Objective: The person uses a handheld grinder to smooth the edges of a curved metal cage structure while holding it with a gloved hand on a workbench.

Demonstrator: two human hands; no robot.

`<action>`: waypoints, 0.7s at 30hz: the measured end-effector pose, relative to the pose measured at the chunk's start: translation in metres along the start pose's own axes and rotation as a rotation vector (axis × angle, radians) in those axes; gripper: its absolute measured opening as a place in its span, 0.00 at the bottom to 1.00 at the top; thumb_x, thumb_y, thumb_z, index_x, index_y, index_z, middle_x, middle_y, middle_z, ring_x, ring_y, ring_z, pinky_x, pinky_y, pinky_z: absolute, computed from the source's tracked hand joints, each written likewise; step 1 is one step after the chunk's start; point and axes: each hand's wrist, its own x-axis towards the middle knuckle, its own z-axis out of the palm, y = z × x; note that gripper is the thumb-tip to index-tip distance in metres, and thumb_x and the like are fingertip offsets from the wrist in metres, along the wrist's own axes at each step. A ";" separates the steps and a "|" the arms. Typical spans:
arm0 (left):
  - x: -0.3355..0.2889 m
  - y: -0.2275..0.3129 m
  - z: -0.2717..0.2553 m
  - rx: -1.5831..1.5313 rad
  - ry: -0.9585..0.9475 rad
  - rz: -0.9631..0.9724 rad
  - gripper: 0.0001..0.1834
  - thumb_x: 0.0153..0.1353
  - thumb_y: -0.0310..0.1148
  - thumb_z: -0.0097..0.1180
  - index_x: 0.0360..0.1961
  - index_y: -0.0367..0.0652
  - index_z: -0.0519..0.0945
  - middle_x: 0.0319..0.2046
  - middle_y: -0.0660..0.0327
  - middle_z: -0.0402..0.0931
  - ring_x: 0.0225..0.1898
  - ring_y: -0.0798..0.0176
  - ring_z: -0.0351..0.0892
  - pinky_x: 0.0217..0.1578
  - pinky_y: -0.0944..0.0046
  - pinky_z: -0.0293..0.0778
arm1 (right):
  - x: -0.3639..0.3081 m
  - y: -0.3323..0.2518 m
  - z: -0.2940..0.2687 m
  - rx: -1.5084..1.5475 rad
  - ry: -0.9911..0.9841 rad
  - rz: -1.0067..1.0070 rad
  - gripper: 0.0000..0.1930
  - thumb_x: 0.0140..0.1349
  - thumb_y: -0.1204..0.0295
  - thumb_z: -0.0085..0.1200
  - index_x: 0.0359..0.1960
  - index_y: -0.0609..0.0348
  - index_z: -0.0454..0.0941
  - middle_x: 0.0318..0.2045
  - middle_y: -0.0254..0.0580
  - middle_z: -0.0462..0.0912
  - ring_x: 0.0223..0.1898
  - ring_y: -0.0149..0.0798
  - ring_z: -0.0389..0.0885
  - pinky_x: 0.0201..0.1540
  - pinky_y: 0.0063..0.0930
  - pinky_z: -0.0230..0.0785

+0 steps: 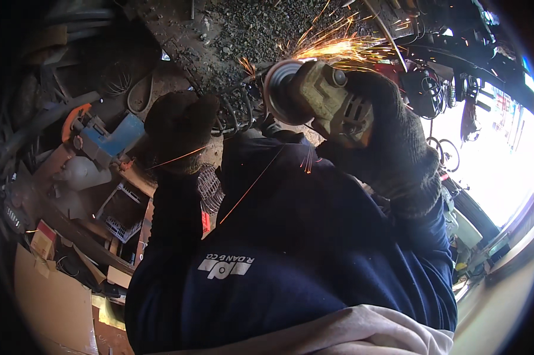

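Observation:
My right hand (391, 142), in a dark knit glove, is wrapped round the body of a worn, dusty angle grinder (332, 97). At its left end the round disc (277, 83) sits close to dark, tangled metal (240, 106). Orange sparks (344, 47) spray up and to the right from beside the disc. The exact contact point is hidden. To the left of the disc, my gloved left hand (181, 127) is closed, its fingers curled. It lies in shadow, and what it grips, if anything, cannot be made out.
Small dark chips (255, 35) cover the surface beyond the grinder. At left are a blue metal piece (116, 139), a plastic crate (110, 204) and a cardboard box (51, 302). A wire coil (209, 186) lies below my left hand. A bicycle (449, 155) stands by the bright opening at right.

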 end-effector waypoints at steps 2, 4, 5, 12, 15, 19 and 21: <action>0.001 -0.005 0.001 -0.089 0.024 -0.025 0.07 0.55 0.26 0.70 0.33 0.39 0.84 0.33 0.59 0.83 0.34 0.61 0.83 0.37 0.61 0.80 | -0.002 0.000 -0.002 0.028 0.002 0.075 0.43 0.43 0.69 0.80 0.61 0.53 0.67 0.47 0.49 0.80 0.47 0.49 0.85 0.46 0.42 0.79; 0.003 -0.002 -0.001 -0.119 0.000 -0.082 0.07 0.54 0.26 0.71 0.33 0.40 0.84 0.31 0.60 0.83 0.33 0.61 0.83 0.35 0.62 0.79 | -0.004 0.005 -0.006 0.014 0.034 0.115 0.42 0.44 0.67 0.80 0.61 0.53 0.68 0.48 0.50 0.80 0.48 0.50 0.85 0.48 0.41 0.79; 0.008 0.007 -0.003 -0.105 -0.036 -0.127 0.07 0.54 0.27 0.71 0.33 0.40 0.84 0.30 0.60 0.83 0.32 0.62 0.83 0.35 0.62 0.78 | -0.005 0.012 -0.007 -0.014 0.065 0.118 0.41 0.45 0.64 0.80 0.60 0.54 0.68 0.48 0.51 0.81 0.49 0.51 0.85 0.49 0.41 0.80; 0.007 0.012 0.002 -0.131 0.056 -0.128 0.07 0.54 0.28 0.70 0.32 0.41 0.83 0.27 0.60 0.82 0.29 0.62 0.82 0.33 0.62 0.77 | 0.001 0.010 -0.006 0.066 0.004 0.147 0.45 0.40 0.68 0.82 0.62 0.51 0.67 0.51 0.49 0.80 0.54 0.51 0.83 0.50 0.40 0.79; 0.012 0.008 0.001 0.071 0.023 0.072 0.07 0.55 0.29 0.70 0.31 0.41 0.83 0.27 0.60 0.82 0.29 0.62 0.81 0.33 0.62 0.76 | 0.009 -0.004 -0.005 0.015 -0.023 0.095 0.45 0.40 0.68 0.81 0.62 0.50 0.68 0.51 0.47 0.80 0.54 0.50 0.83 0.50 0.40 0.79; 0.013 0.010 -0.003 0.160 -0.053 0.082 0.08 0.55 0.30 0.70 0.31 0.40 0.83 0.27 0.59 0.82 0.28 0.61 0.81 0.32 0.62 0.77 | 0.010 0.003 -0.011 -0.007 -0.022 0.060 0.44 0.41 0.69 0.81 0.62 0.49 0.68 0.51 0.47 0.81 0.52 0.51 0.84 0.49 0.41 0.79; 0.014 0.008 -0.002 0.183 -0.046 0.175 0.08 0.56 0.30 0.70 0.30 0.39 0.83 0.28 0.59 0.82 0.28 0.60 0.81 0.33 0.62 0.77 | 0.009 0.014 -0.012 -0.070 -0.009 0.058 0.43 0.42 0.68 0.80 0.61 0.49 0.68 0.50 0.46 0.82 0.51 0.51 0.85 0.48 0.41 0.80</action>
